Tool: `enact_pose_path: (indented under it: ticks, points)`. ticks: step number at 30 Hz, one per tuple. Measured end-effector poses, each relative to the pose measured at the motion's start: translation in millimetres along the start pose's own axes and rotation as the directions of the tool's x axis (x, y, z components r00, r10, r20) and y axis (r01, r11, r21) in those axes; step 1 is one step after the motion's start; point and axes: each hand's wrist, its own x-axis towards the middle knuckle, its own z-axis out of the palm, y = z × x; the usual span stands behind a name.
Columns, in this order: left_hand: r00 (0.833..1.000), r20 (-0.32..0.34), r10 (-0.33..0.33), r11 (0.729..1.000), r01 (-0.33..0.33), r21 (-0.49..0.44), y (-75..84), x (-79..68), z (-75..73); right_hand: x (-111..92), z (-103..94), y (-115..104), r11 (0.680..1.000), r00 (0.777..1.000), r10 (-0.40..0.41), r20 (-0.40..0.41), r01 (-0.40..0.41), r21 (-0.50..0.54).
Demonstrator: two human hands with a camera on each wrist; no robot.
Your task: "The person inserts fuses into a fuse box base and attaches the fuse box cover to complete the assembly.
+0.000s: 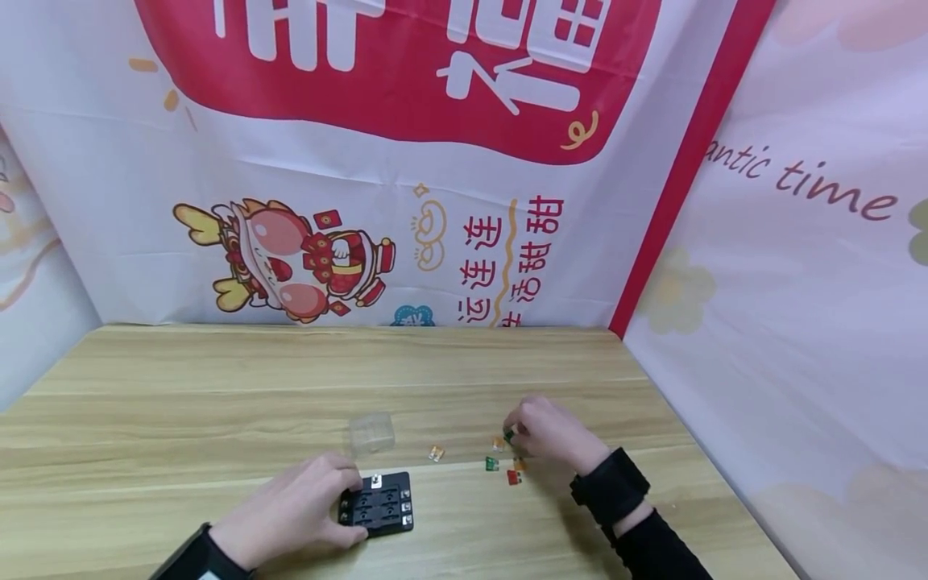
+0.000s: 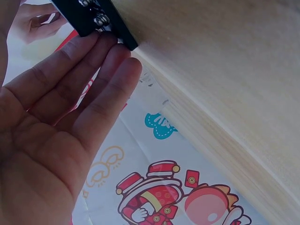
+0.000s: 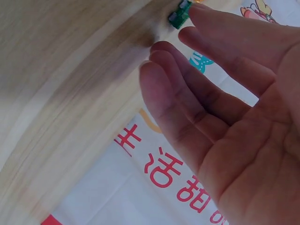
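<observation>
A black fuse box point(image 1: 377, 506) with metal terminals lies on the table in the head view. My left hand point(image 1: 297, 506) grips its left part, thumb on the near edge and fingers on the far edge. In the left wrist view, the fingertips touch the side of the fuse box point(image 2: 101, 18). Further right, my right hand point(image 1: 554, 435) pinches a green blade fuse point(image 1: 509, 436) at the thumb and fingertips. The right wrist view shows this green fuse point(image 3: 179, 15) against the thumb tip, partly hidden. Close by lie another green fuse point(image 1: 492, 464) and a red fuse point(image 1: 515, 478).
An orange fuse point(image 1: 436, 453) lies between the hands, and another orange fuse point(image 1: 498, 444) is beside the right fingertips. A clear plastic cover point(image 1: 371, 433) sits behind the fuse box. Printed cloth point(image 1: 348, 177) hangs along the back edge of the wooden table point(image 1: 217, 387).
</observation>
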Motion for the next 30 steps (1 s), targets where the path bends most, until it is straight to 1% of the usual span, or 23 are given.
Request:
enact_pose_path:
  ticks: [6,10,16,26,30]
  points:
    - [1.0,0.014,0.007,1.0,-0.007,-0.026,0.2,0.0,0.1,-0.9,4.3,1.8,1.0,1.0,0.009,-0.003,-0.009,-0.005]
    - [1.0,0.007,0.003,1.0,-0.003,-0.02,0.1,-0.2,0.6,-0.5,5.2,1.1,1.0,1.0,0.018,-0.016,-0.018,-0.01]
    - [1.0,-0.001,0.001,1.0,-0.001,-0.017,0.1,-1.2,-0.1,-0.3,5.5,0.7,1.0,1.0,0.003,-0.029,-0.003,-0.026]
    - [1.0,-0.008,-0.001,1.0,0.001,-0.008,1.5,-1.9,0.3,0.5,5.6,0.0,1.0,0.999,0.022,-0.037,-0.022,-0.002]
    - [1.0,-0.017,0.001,1.0,-0.001,-0.014,1.6,-2.0,0.4,0.0,5.2,-0.1,1.0,0.998,0.019,-0.054,-0.02,-0.022]
